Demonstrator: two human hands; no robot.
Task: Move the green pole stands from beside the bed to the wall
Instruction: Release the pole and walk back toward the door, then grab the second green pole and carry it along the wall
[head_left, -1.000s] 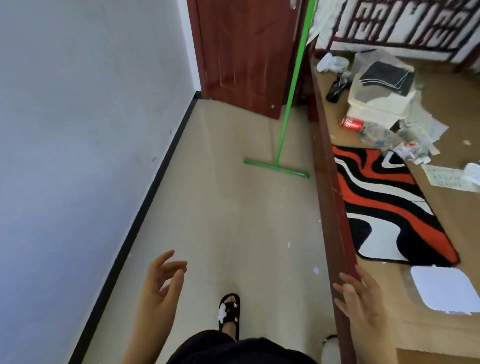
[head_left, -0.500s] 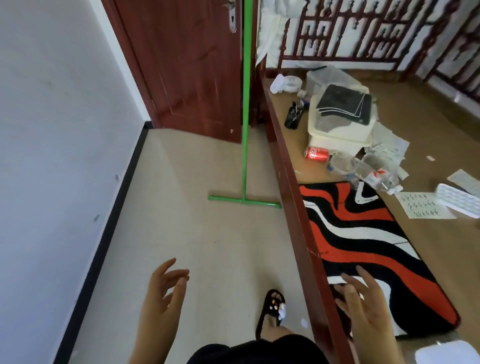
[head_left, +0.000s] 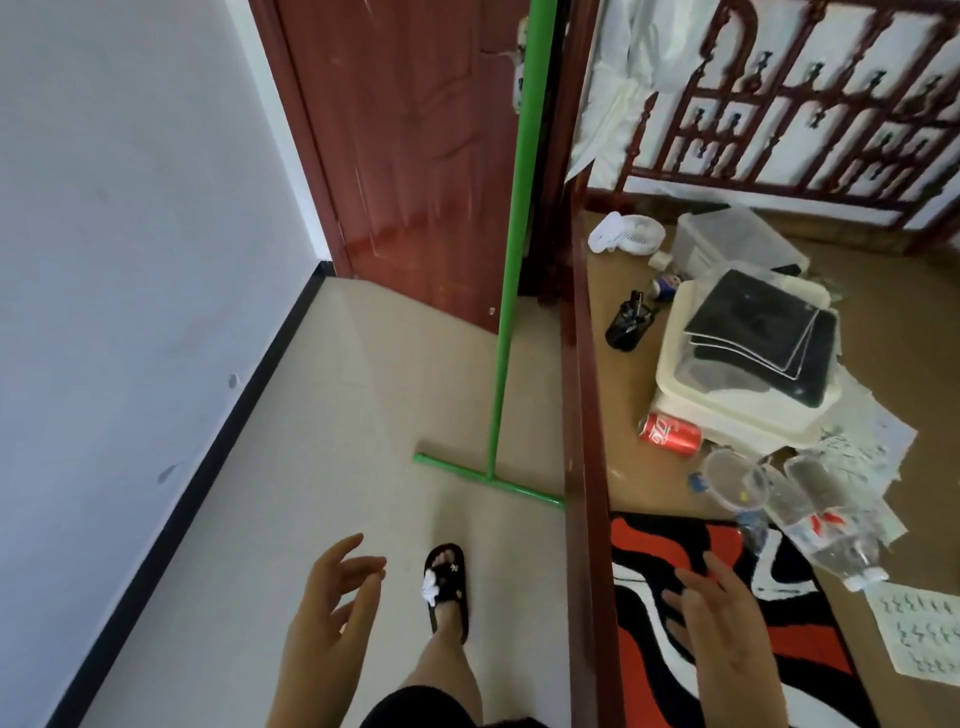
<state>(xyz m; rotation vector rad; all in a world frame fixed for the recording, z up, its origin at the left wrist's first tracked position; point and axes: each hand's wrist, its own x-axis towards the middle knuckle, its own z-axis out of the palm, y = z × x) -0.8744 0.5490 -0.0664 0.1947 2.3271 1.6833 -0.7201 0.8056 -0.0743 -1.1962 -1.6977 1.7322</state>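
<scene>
A green pole stand (head_left: 511, 270) rises upright from a green T-shaped foot (head_left: 488, 479) on the pale floor, close against the dark red bed rail (head_left: 584, 415). Its top runs out of the frame. My left hand (head_left: 332, 618) hovers low over the floor, fingers apart, holding nothing, well short of the foot. My right hand (head_left: 727, 634) is spread over the red, black and white mat (head_left: 654, 644) on the bed side of the rail, also empty. The white wall (head_left: 130, 312) with a black skirting runs along the left.
A dark red door (head_left: 415, 156) stands behind the pole. The bed surface carries a red can (head_left: 670, 433), clear plastic cups and a bottle (head_left: 826, 525), a white tray with dark cloths (head_left: 753, 348), a small white fan (head_left: 626, 234) and papers. My sandalled foot (head_left: 447, 587) steps forward.
I have walked toward the pole stand, which now looms larger and nearer. Both hands stay empty and low, keeping their spread pose.
</scene>
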